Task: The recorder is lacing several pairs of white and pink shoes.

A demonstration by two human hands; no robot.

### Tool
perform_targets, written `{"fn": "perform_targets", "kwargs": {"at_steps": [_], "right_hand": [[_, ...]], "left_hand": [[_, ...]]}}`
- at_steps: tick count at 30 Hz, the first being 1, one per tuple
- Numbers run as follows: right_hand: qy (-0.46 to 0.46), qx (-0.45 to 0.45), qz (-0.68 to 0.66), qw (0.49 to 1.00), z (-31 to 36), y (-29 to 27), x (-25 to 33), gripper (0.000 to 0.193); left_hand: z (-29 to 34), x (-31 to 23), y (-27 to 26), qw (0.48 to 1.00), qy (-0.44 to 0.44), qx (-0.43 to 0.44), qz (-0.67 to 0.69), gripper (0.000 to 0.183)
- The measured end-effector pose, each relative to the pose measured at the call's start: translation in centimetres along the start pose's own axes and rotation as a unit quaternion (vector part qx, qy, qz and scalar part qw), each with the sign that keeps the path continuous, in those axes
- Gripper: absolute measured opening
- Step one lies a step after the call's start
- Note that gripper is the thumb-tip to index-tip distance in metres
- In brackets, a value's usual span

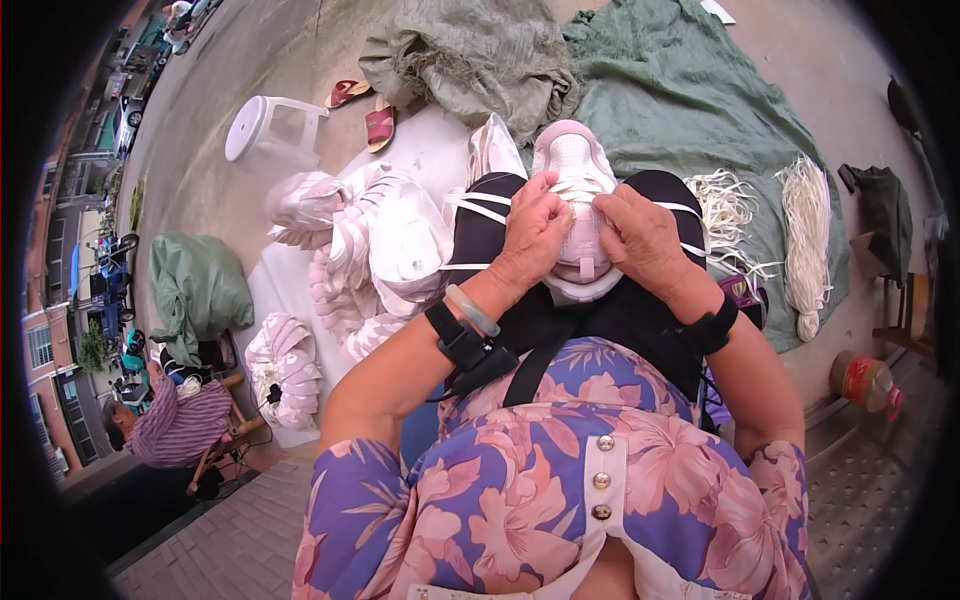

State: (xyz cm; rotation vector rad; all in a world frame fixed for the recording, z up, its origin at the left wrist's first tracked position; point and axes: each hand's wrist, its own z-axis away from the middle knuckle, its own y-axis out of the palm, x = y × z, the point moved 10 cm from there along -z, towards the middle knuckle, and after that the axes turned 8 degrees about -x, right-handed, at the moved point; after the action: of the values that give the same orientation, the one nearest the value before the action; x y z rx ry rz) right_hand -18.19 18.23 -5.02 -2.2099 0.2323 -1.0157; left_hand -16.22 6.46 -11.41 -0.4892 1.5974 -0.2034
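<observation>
The left hand [535, 232] is curling over the near left side of a pink shoe [577, 170] that is lying on the person's lap, its fingers pinching a white lace [560, 187] at the shoe's middle. The right hand [645, 238] is pressing against the shoe's right side just beside the left hand, fingers bent down onto the tongue and laces, closed around the shoe's edge; whether it is pinching a lace cannot be told. The shoe is pointing away from the person, toe beyond both hands. Loose lace ends are trailing out to either side of the hands across the dark trousers. Just left of the left hand a pile of shoes [350, 260] is resting on a white sheet [420, 150] on the ground. Beyond that pile, a white bucket [265, 130] is lying on its side, with red sandals [375, 120] near it. Right of the right hand, bundles of laces [805, 230] are lying on a green cloth [680, 90]. Farther right, a bottle [865, 382] is lying on the ground. Well to the left, another person in a striped shirt [180, 425] is sitting.
</observation>
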Motion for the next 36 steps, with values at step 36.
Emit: {"fn": "perform_targets", "kwargs": {"at_steps": [36], "right_hand": [[0.127,-0.028,-0.090,0.987,0.8,-4.1,-2.2,0.007]], "left_hand": [[-0.6,-2.7,-0.4,0.976,0.113,0.030,-0.186,0.016]]}}
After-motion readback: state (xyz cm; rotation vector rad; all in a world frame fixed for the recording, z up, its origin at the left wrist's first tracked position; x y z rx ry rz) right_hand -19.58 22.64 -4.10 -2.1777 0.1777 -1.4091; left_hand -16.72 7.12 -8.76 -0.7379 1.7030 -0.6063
